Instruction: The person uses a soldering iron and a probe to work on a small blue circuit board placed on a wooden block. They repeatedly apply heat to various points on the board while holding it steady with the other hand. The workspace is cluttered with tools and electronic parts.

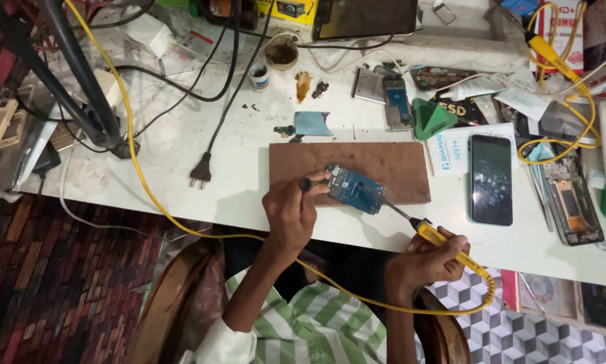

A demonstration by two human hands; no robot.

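Note:
A blue circuit board (355, 189) lies on a brown wooden board (384, 165) near the table's front edge. My left hand (291, 212) grips a small dark tool whose tip rests at the circuit board's left end. My right hand (429, 259) holds a yellow soldering iron (437, 236). Its metal tip reaches up-left and touches the circuit board's right side. A yellow cable (131, 128) runs from the iron under my arms and up across the table.
A black phone (491, 178) lies right of the wooden board, with an opened phone (572, 202) and tweezers beyond it. A green triangular stand (431, 118), a black plug (200, 172), phone parts, a flux pot (281, 52) and a dark tablet (363, 17) crowd the white table (181, 145).

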